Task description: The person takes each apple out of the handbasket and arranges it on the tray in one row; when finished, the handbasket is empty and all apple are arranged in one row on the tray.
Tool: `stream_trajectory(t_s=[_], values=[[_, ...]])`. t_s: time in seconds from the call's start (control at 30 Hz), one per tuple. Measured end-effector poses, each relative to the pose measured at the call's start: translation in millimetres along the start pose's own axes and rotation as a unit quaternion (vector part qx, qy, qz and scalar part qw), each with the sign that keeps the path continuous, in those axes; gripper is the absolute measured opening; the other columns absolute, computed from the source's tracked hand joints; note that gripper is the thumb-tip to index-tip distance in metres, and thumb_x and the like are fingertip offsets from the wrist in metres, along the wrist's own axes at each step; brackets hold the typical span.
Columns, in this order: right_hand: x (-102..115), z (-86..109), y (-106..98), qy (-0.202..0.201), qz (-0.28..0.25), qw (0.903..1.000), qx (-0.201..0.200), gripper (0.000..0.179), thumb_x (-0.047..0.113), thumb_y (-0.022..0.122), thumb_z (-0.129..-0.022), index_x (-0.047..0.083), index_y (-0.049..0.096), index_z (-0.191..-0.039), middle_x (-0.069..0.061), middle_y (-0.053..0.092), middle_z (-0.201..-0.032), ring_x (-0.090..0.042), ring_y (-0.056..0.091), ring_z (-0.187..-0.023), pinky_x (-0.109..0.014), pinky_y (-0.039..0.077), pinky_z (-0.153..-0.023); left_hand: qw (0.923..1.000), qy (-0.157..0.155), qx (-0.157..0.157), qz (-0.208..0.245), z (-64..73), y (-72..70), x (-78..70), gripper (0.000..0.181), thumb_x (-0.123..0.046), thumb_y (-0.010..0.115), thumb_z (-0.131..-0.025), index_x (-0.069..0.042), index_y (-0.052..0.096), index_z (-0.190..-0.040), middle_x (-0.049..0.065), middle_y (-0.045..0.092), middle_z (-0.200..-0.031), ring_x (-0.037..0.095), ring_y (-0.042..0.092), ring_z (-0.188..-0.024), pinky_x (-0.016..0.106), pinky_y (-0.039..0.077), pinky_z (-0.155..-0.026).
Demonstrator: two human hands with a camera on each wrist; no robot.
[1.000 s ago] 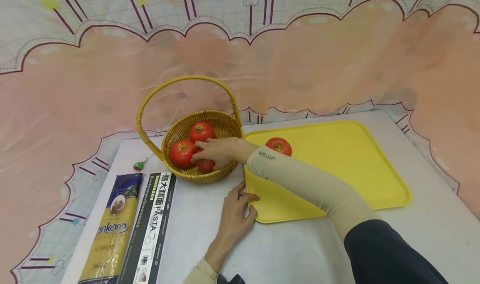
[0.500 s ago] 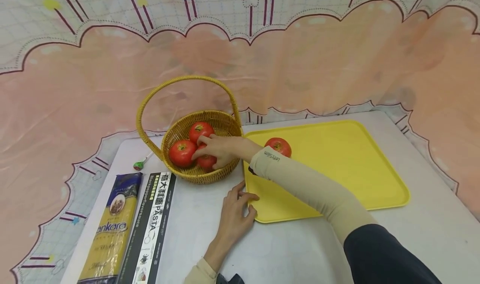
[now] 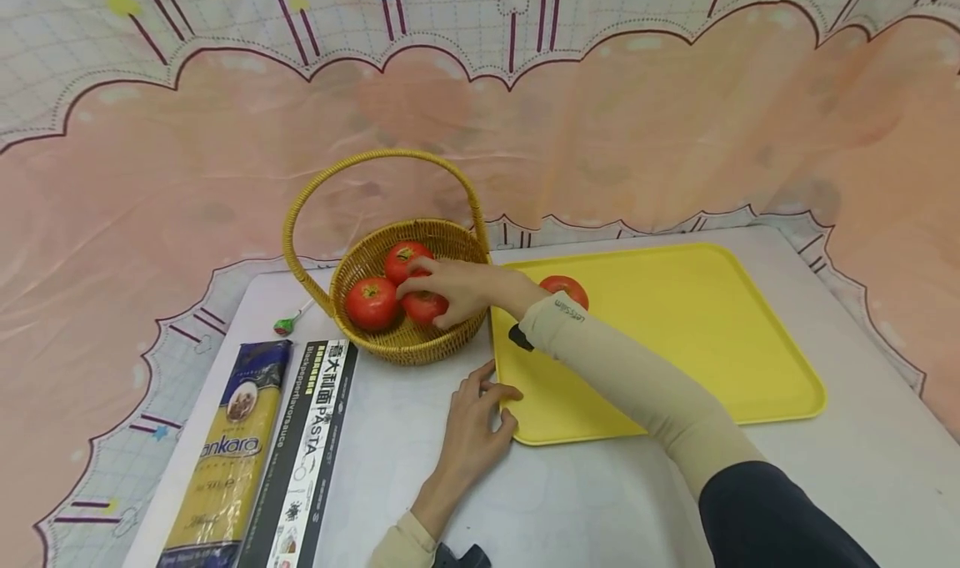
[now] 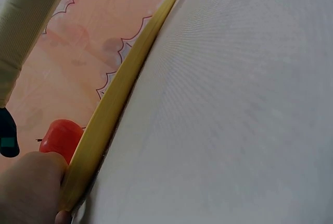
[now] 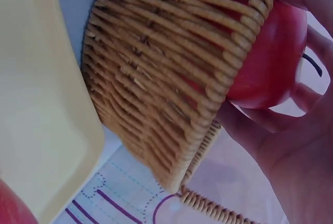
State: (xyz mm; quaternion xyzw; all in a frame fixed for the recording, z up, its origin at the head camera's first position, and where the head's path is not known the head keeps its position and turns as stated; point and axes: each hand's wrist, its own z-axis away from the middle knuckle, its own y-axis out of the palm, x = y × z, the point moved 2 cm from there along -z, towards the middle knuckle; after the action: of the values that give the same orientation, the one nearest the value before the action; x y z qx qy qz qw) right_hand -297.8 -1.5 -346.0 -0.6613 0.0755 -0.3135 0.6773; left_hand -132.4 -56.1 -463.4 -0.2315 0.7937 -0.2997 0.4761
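Observation:
A yellow wicker basket with a tall handle stands at the back, several red apples in it. Reaching into it, my right hand curls its fingers round one apple. In the right wrist view that apple shows its dark stem, with thumb and fingers on either side at the basket's rim. My left hand is at the near left corner of a yellow tray and pinches its rim. Another apple sits on the tray, partly hidden by the right sleeve.
Left of the basket lie a yellow and blue pasta packet, a black and white pasta box and a green lollipop. A patterned cloth hangs behind the white table. My right forearm crosses above the tray.
My right hand and the apple in its fingers have risen slightly inside the basket. The left hand stays at the tray's corner. The head view has shifted a little.

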Motion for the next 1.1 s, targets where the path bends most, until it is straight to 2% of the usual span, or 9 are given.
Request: stream_trajectory(t_s=[0.1,0.43,0.7,1.0,1.1], values=[[-2.2,3.8,-1.6,-0.004,-0.010,0.9999,-0.011,0.057,0.025,0.062,-0.083,0.027,0.044,-0.136,-0.004,0.031,-0.146,-0.023,0.041,-0.128,-0.040,0.033,-0.109,1.0000,-0.003,0.003,-0.002,0.0,-0.3,0.0,0.026,-0.004,0.061,-0.073,-0.021,0.071,-0.090,0.010,0.053,-0.134,0.016,0.049,-0.097,0.034,0.036,-0.082],[-5.3,16.9,-7.8,-0.008,-0.024,0.9989,-0.040,0.057,0.028,0.063,-0.081,0.026,0.046,-0.136,-0.007,0.035,-0.138,-0.024,0.044,-0.121,-0.039,0.037,-0.104,0.9999,-0.008,0.010,-0.005,-0.5,-1.1,-0.9,0.026,-0.004,0.061,-0.074,-0.021,0.071,-0.090,0.011,0.053,-0.134,0.016,0.050,-0.094,0.035,0.037,-0.082],[-7.6,25.5,-12.0,-0.001,-0.043,0.9978,-0.050,0.058,0.027,0.063,-0.081,0.024,0.047,-0.137,-0.008,0.034,-0.139,-0.024,0.044,-0.122,-0.039,0.039,-0.103,0.9999,-0.008,0.007,-0.008,-0.3,-0.7,0.2,0.026,-0.005,0.061,-0.074,-0.022,0.071,-0.090,0.010,0.053,-0.134,0.016,0.051,-0.094,0.034,0.037,-0.082],[-22.2,40.2,-12.6,0.027,-0.076,0.9938,-0.076,0.060,0.027,0.063,-0.079,0.028,0.046,-0.136,-0.006,0.033,-0.140,-0.021,0.046,-0.116,-0.036,0.042,-0.099,0.9999,-0.006,0.009,-0.010,0.0,-0.8,0.2,0.026,-0.005,0.061,-0.073,-0.022,0.071,-0.090,0.010,0.053,-0.134,0.015,0.051,-0.094,0.034,0.037,-0.081],[-24.3,44.7,-16.0,0.024,-0.083,0.9924,-0.088,0.059,0.027,0.064,-0.079,0.028,0.047,-0.135,-0.006,0.034,-0.139,-0.020,0.047,-0.114,-0.035,0.043,-0.098,0.9999,-0.005,0.007,-0.010,0.0,-1.0,-0.6,0.026,-0.005,0.061,-0.073,-0.022,0.071,-0.090,0.011,0.053,-0.134,0.016,0.051,-0.094,0.034,0.037,-0.081]])
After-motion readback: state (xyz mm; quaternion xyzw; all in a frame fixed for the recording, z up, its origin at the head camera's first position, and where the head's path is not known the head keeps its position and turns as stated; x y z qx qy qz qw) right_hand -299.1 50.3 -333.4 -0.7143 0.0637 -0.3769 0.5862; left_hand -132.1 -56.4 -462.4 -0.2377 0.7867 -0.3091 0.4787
